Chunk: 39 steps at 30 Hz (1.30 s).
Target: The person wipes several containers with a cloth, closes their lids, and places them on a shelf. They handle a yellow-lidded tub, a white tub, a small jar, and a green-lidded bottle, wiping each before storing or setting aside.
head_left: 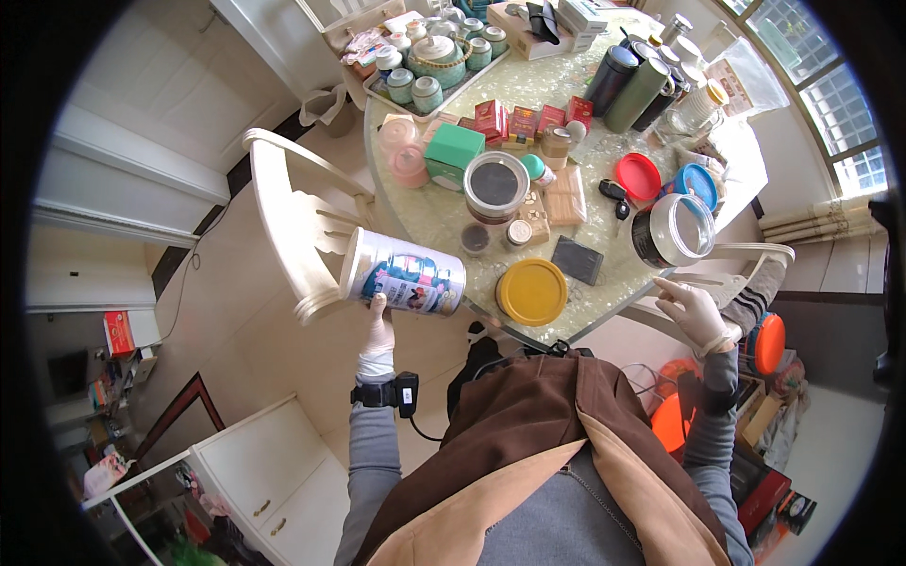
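Note:
My gloved left hand (379,330) grips a large printed tin (408,274), white and lilac with blue and pink patterns. The tin is tilted on its side in the air, left of the table's near edge; most of my left fingers are hidden behind it. My gloved right hand (696,313) is off the table's right edge with its fingers apart and nothing visible in them. Just beyond those fingertips is a clear open jar (681,231) with a dark label. A yellow round lid (531,292) lies at the table's near edge, between my hands.
On the glass table stand a lidded jar (495,186), a green box (454,153), red boxes (491,121), flasks (638,94) and a tea set (440,61). Red (638,176) and blue (696,186) lids lie right, near car keys (613,191). A white chair (283,226) stands left.

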{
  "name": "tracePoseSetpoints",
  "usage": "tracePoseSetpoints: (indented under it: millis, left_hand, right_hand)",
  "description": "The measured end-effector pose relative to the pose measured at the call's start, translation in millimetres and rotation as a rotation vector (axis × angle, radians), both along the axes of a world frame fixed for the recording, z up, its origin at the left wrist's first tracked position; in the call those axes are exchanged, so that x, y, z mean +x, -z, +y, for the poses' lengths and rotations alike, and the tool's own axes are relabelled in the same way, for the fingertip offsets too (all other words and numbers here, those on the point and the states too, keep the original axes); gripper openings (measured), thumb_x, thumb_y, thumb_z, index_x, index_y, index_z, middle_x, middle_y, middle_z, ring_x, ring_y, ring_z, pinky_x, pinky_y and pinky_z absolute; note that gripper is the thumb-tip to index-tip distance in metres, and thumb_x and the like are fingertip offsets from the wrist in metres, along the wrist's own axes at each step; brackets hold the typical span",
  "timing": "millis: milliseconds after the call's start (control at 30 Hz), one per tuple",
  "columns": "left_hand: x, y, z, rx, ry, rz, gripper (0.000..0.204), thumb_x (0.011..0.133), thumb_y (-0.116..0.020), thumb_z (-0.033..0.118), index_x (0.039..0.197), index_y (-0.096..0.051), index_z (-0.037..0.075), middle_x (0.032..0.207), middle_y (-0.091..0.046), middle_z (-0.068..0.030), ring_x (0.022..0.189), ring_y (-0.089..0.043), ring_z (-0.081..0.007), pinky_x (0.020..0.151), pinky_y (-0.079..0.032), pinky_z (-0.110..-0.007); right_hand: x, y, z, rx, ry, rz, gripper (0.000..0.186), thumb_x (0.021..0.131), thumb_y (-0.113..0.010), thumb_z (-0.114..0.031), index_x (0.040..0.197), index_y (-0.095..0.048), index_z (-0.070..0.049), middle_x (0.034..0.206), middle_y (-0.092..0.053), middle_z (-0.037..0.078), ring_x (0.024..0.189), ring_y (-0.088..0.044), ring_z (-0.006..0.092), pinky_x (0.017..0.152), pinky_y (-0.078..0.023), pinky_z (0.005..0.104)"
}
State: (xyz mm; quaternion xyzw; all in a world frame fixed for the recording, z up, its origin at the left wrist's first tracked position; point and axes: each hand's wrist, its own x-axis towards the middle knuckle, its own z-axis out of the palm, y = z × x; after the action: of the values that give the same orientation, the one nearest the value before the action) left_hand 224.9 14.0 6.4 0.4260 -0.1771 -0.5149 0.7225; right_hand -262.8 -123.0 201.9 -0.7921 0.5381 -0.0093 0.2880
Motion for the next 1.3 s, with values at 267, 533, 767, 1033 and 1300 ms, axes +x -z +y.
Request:
tracePoseSetpoints:
  millis: [267, 533, 767, 1033, 1300]
  left_hand:
    - [-8.8, -29.1, -8.2, 0.168, -0.106, -0.352, 0.052, 0.087, -0.066, 0.029, 0.126, -0.047, 0.000, 0.110, -0.060, -0.0101, 0.096, -0.059, -0.0205, 0.086, -0.050, -0.034]
    - [-13.8, -13.7, -7.7, 0.208, -0.144, -0.229, 0.052, 0.087, -0.065, 0.033, 0.122, -0.049, -0.001, 0.109, -0.059, -0.0105, 0.096, -0.057, -0.0182, 0.086, -0.046, -0.032]
    - [-15.7, -21.6, -1.4, 0.236, -0.080, -0.714, 0.054, 0.082, -0.071, 0.032, 0.120, -0.051, -0.002, 0.112, -0.058, -0.0106, 0.100, -0.054, -0.0180, 0.092, -0.042, -0.034]
    - [-33.6, -48.2, -9.8, 0.151, -0.035, -0.510, 0.061, 0.080, -0.073, 0.026, 0.126, -0.047, -0.004, 0.118, -0.056, -0.0122, 0.103, -0.055, -0.0204, 0.093, -0.043, -0.034]
    - [-35.8, -43.2, -29.5, 0.156, -0.049, -0.452, 0.074, 0.069, -0.084, 0.012, 0.129, -0.043, -0.001, 0.124, -0.053, -0.0107, 0.110, -0.054, -0.0195, 0.097, -0.043, -0.034]
  right_hand:
    - [-1.7, 5.2, -4.8, 0.003, -0.013, -0.021, 0.039, 0.084, -0.063, -0.017, 0.121, -0.059, -0.006, 0.087, -0.066, 0.015, 0.080, -0.064, 0.0308, 0.073, -0.048, 0.0362]
    - [-10.5, 10.4, -3.8, -0.027, -0.013, -0.006, 0.038, 0.083, -0.064, -0.022, 0.118, -0.061, -0.008, 0.084, -0.067, 0.013, 0.078, -0.064, 0.0295, 0.072, -0.049, 0.0374]
    - [-17.2, 13.3, -1.1, -0.004, 0.007, 0.002, 0.039, 0.082, -0.065, -0.023, 0.117, -0.062, -0.007, 0.084, -0.067, 0.014, 0.076, -0.064, 0.0299, 0.070, -0.049, 0.0386]
    - [36.2, 16.2, -8.9, 0.011, -0.294, 0.078, 0.060, 0.079, -0.068, -0.029, 0.132, -0.048, -0.009, 0.091, -0.065, 0.017, 0.085, -0.063, 0.0350, 0.075, -0.049, 0.0415]
    - [139.3, 22.1, -25.8, -0.157, -0.607, -0.198, 0.099, 0.062, -0.080, -0.037, 0.143, -0.030, -0.008, 0.132, -0.046, 0.019, 0.116, -0.049, 0.0343, 0.092, -0.044, 0.0417]
